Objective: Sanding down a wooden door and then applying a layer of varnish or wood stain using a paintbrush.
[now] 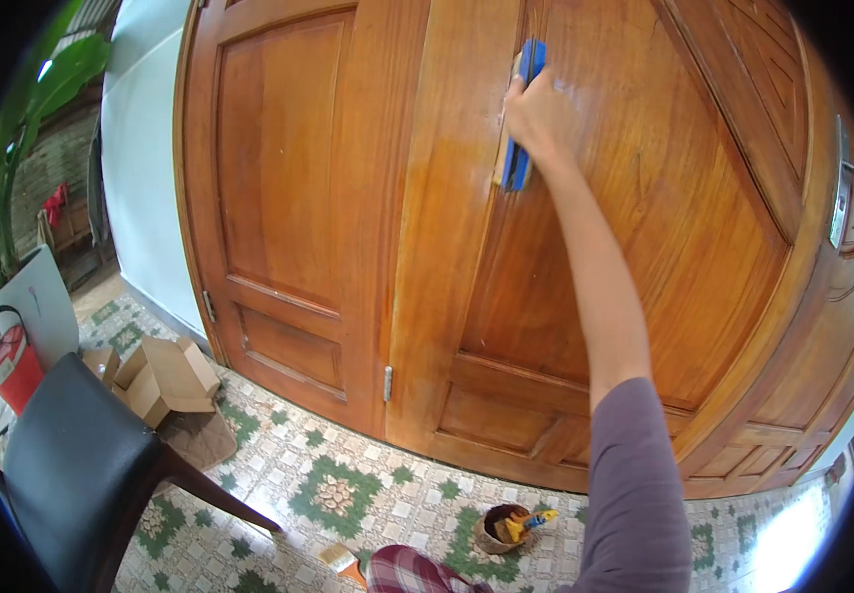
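My right hand (541, 117) is raised to the wooden door (585, 227). Its fingers are closed round a long, narrow block with a blue back and a pale face (520, 168). The block stands nearly upright, pale side against the door, along the groove at the panel's left edge. Whether it is a sanding block or a pad applicator cannot be told. Around it the wood is orange-brown, with a lighter, shinier strip to the left. My left hand is out of the picture.
On the patterned tile floor (338, 494) stand a small round tub (491, 539) with a yellow-handled brush in it and, further left, a flat paintbrush (338, 558). A black chair (81, 455), an open cardboard box (170, 376), a red bag (14, 368) and a potted plant (37, 287) are at the left.
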Available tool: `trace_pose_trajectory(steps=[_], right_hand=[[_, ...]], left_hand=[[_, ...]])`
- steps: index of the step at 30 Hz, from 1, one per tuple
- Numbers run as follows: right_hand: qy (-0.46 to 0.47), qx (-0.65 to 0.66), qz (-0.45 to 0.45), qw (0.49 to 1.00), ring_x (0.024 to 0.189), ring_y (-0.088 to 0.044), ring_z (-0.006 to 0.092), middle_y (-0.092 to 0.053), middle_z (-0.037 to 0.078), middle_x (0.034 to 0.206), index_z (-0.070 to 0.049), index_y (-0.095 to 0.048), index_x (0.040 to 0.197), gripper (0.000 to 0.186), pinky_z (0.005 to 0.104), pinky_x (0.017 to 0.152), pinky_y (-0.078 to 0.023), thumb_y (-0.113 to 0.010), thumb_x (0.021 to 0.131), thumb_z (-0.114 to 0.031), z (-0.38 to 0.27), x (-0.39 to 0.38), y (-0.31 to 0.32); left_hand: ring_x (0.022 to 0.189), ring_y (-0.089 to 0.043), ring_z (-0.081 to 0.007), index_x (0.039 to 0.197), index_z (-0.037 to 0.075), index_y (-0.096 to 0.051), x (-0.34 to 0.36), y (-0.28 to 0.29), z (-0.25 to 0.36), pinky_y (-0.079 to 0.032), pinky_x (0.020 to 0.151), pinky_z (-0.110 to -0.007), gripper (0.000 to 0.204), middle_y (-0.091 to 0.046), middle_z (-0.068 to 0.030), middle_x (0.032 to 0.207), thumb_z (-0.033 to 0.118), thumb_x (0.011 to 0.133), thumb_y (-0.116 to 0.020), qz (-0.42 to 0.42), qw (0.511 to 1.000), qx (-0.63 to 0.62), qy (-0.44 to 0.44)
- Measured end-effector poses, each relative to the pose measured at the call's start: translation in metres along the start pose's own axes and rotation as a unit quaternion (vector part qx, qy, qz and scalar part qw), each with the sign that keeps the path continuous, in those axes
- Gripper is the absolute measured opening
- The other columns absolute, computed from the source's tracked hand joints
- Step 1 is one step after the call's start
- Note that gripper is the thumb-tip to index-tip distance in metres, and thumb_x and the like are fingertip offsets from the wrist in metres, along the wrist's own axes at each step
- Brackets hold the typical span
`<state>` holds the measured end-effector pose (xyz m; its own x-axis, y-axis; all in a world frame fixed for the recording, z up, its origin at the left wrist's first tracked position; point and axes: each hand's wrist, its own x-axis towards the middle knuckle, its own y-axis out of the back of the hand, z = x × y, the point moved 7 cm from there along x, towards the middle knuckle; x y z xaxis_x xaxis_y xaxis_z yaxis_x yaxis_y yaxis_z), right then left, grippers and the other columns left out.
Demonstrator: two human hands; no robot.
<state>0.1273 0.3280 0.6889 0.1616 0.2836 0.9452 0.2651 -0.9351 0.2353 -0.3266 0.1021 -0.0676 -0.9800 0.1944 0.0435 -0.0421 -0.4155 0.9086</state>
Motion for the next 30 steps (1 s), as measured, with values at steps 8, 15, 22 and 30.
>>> trace_pose_trajectory(steps=[8, 15, 22, 30], right_hand=[[-0.009, -0.008, 0.058, 0.998, 0.101, -0.062, 0.0447, -0.066, 0.028, 0.102, 0.002, -0.059, 0.112, 0.055, 0.0503, 0.089, -0.046, -0.045, 0.09, -0.046, -0.005, 0.065, 0.042], [0.0, -0.013, -0.011, 1.0, 0.111, -0.059, 0.0399, -0.062, 0.027, 0.116, -0.003, -0.057, 0.124, 0.059, 0.0449, 0.096, -0.045, -0.051, 0.085, -0.047, 0.005, 0.091, 0.029], [0.026, 0.037, -0.053, 0.998, 0.078, -0.064, 0.0457, -0.065, 0.028, 0.081, 0.003, -0.05, 0.119, 0.049, 0.0542, 0.075, -0.05, -0.052, 0.09, -0.037, 0.027, -0.118, -0.029], [0.103, -0.035, -0.277, 0.955, 0.06, -0.063, 0.0376, -0.065, 0.021, 0.068, 0.001, -0.039, 0.138, 0.064, 0.0461, 0.064, -0.047, -0.059, 0.085, -0.03, 0.08, -0.326, -0.073]], left_hand=[[0.13, -0.035, -0.0408, 0.145, 0.004, -0.033, 0.0, -0.029, 0.025, -0.026, 0.106, -0.048, 0.062, -0.032, -0.0277, 0.145, 0.031, 0.091, -0.047, -0.022, 0.999, -0.03, 0.033], [0.131, -0.034, -0.041, 0.145, 0.004, -0.033, -0.048, -0.063, 0.044, -0.026, 0.107, -0.048, 0.062, -0.031, -0.0278, 0.145, 0.031, 0.091, -0.047, -0.081, 0.995, -0.039, 0.033], [0.131, -0.033, -0.0411, 0.145, 0.005, -0.033, -0.108, -0.057, -0.039, -0.025, 0.107, -0.049, 0.062, -0.031, -0.028, 0.145, 0.032, 0.091, -0.046, -0.122, 0.989, 0.001, 0.079], [0.132, -0.033, -0.0412, 0.145, 0.005, -0.032, -0.205, -0.005, -0.222, -0.025, 0.107, -0.049, 0.062, -0.03, -0.0282, 0.146, 0.033, 0.091, -0.046, -0.188, 0.966, 0.12, 0.132]])
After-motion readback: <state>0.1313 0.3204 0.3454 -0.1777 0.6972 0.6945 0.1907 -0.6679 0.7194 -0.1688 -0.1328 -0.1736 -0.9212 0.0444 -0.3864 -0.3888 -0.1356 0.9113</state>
